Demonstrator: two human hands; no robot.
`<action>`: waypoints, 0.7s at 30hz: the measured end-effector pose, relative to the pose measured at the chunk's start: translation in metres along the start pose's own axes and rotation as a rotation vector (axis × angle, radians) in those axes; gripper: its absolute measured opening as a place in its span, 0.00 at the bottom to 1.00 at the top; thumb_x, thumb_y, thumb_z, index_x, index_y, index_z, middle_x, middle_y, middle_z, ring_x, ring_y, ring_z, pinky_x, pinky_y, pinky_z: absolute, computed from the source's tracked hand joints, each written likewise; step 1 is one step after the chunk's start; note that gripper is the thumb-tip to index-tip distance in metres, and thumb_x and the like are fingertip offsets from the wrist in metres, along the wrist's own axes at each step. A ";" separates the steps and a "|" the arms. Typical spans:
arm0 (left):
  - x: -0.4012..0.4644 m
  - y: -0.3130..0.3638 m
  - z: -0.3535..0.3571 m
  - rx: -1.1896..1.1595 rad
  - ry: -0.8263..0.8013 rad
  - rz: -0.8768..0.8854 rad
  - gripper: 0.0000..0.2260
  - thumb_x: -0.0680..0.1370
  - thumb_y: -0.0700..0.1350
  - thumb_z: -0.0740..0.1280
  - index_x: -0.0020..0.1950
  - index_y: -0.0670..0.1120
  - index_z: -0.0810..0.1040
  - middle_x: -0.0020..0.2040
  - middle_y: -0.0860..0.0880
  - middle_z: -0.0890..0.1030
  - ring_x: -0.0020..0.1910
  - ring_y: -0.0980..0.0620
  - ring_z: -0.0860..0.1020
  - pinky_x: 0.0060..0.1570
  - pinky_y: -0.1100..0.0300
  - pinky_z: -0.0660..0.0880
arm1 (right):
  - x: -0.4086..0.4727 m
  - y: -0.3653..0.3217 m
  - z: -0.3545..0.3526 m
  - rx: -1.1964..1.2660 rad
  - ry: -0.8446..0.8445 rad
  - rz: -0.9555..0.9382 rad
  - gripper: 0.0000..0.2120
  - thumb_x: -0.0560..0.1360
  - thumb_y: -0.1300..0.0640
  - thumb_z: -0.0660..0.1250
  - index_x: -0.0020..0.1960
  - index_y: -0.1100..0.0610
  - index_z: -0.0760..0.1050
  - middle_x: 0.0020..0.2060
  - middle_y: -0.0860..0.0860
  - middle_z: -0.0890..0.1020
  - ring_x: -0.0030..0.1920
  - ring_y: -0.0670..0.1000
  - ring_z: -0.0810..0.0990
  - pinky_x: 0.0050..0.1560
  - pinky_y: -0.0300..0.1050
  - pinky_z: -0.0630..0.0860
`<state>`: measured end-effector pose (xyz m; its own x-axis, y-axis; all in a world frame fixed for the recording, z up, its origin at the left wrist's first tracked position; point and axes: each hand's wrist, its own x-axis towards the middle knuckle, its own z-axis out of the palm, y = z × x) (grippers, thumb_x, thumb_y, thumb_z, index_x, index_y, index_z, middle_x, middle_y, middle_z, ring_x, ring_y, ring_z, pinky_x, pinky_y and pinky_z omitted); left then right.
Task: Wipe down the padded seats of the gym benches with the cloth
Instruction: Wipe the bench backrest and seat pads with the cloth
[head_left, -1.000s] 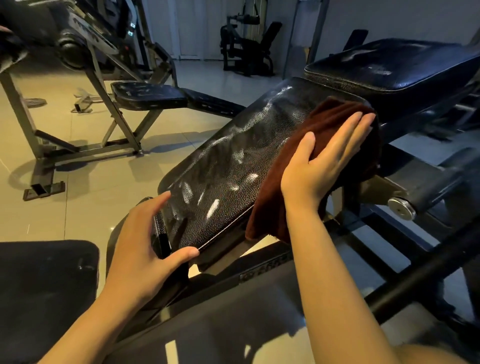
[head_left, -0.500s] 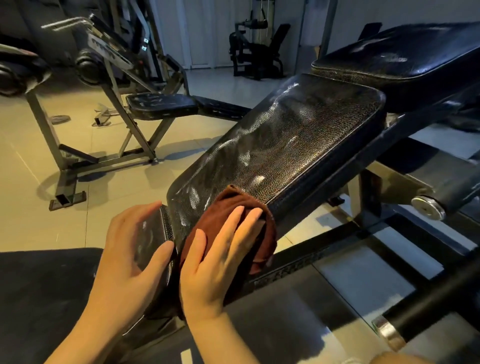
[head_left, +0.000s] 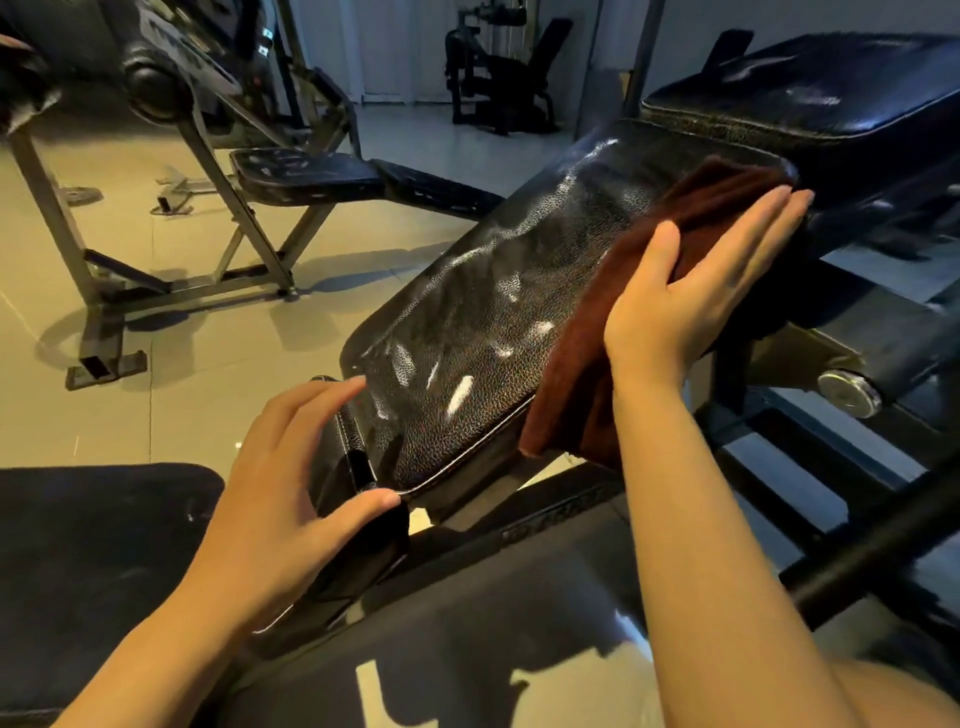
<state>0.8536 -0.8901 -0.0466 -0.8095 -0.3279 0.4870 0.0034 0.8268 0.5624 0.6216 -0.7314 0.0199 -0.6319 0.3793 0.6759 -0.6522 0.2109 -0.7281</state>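
Fingers (head_left: 748, 239) of the right hand (head_left: 691, 296) are lying straight and together, pressing flat on the brown cloth (head_left: 613, 312). Cloth is sitting on the right edge of the tilted padded seat (head_left: 498, 317), upper end near the seat's top corner, lower end hanging off the side below the wrist. Left hand (head_left: 280, 499) is resting on the seat's near-left corner, fingers straight and slightly apart along the left edge, thumb lying along the front edge; not gripping.

Seat surface: black pebbled vinyl, glossy, showing bright streaky highlights across the middle. Whether those are moisture or just reflections, cannot tell. White piping is running along the front edge.

Second black pad (head_left: 810, 98) is sitting above and behind the seat, upper right, with worn-looking stitching on its front rim. Round metal knob (head_left: 847, 392) is showing on the frame at right.

Room: pale tiled floor (head_left: 218, 332), another bench (head_left: 311, 176) on a steel frame at left, a dark machine (head_left: 493, 78) standing by the back wall. Dark mat (head_left: 104, 561) lying bottom left.
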 end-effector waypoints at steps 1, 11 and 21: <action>0.000 0.000 -0.001 0.000 0.014 0.003 0.34 0.66 0.66 0.66 0.71 0.66 0.61 0.67 0.61 0.66 0.65 0.72 0.61 0.61 0.67 0.60 | -0.002 -0.001 0.000 0.009 0.001 0.005 0.32 0.79 0.61 0.61 0.76 0.70 0.50 0.77 0.67 0.51 0.78 0.62 0.50 0.78 0.56 0.48; -0.008 0.002 -0.004 -0.034 0.119 0.010 0.31 0.73 0.53 0.74 0.69 0.63 0.61 0.61 0.72 0.64 0.62 0.77 0.61 0.58 0.69 0.61 | -0.138 -0.023 0.003 -0.006 -0.120 0.020 0.34 0.80 0.57 0.61 0.77 0.68 0.48 0.77 0.64 0.49 0.78 0.54 0.45 0.78 0.48 0.44; -0.005 0.003 0.010 -0.031 -0.020 -0.006 0.41 0.63 0.71 0.68 0.73 0.70 0.55 0.70 0.64 0.62 0.70 0.61 0.62 0.67 0.49 0.63 | -0.134 -0.015 0.000 -0.050 -0.201 -0.105 0.31 0.79 0.58 0.60 0.77 0.67 0.51 0.78 0.61 0.48 0.78 0.53 0.41 0.78 0.47 0.42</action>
<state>0.8516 -0.8814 -0.0536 -0.8210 -0.3233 0.4706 0.0169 0.8101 0.5860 0.7163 -0.7852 -0.0599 -0.6357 0.1668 0.7537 -0.7004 0.2859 -0.6540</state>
